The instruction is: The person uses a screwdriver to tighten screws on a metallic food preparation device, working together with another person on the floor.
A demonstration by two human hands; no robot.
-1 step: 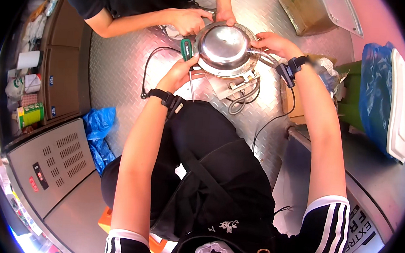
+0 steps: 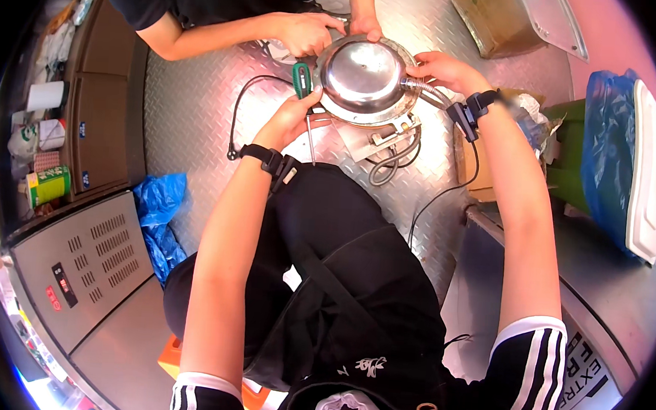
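Observation:
A shiny round metal dome [image 2: 362, 75] with a flat flange is held up over the floor. My left hand [image 2: 288, 120] is closed at its lower left edge, thumb on the flange. A green-handled screwdriver [image 2: 302, 81] is also in that hand, its shaft pointing down. On the upper right of the flange my right hand [image 2: 449, 71] grips the edge, its fingertips partly hidden. Beside it a ribbed metal hose [image 2: 430, 89] runs out of the dome. Under the dome sit a metal bracket [image 2: 386, 139] and a looped grey cable [image 2: 390, 167].
Opposite me, a co-worker's hand [image 2: 312, 35] is beside the dome and the other hand [image 2: 366, 25] touches its far rim. A black cord [image 2: 237, 117] lies on the diamond-plate floor [image 2: 192, 99]. Cabinets [image 2: 108, 116] stand left, a cardboard box [image 2: 497, 24] at far right.

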